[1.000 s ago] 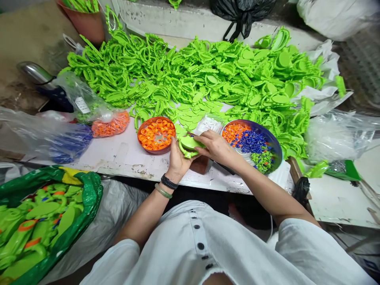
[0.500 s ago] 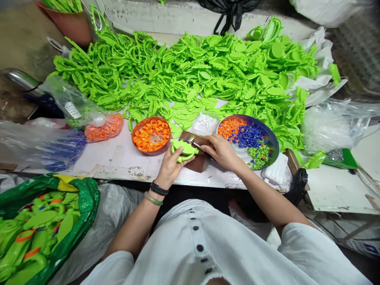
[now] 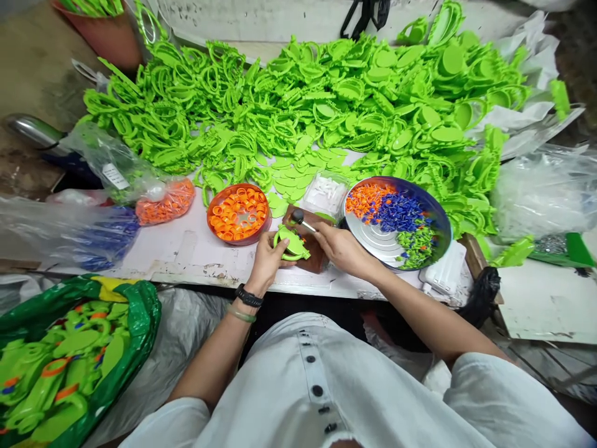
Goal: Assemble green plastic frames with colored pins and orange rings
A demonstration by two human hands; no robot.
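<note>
My left hand (image 3: 265, 256) grips a green plastic toy part (image 3: 290, 244) and holds it on a small brown block (image 3: 313, 252) near the table's front edge. My right hand (image 3: 339, 247) is closed on a small hammer (image 3: 301, 219), whose dark head stands just above the green part. An orange bowl of orange rings (image 3: 239, 213) sits left of the hands. To their right is a metal bowl (image 3: 373, 239) with orange, blue and green small pieces.
A big heap of green plastic parts (image 3: 326, 106) covers the back of the white table (image 3: 177, 249). Bags of orange and blue pieces (image 3: 163, 202) lie at the left. A green sack of assembled toys (image 3: 65, 354) stands at the lower left. A clear tray of white pieces (image 3: 326, 190) sits behind the block.
My right hand left the green part and now holds the hammer, raised over the part. My left hand has set the part down on the brown block. The view shifted slightly.
</note>
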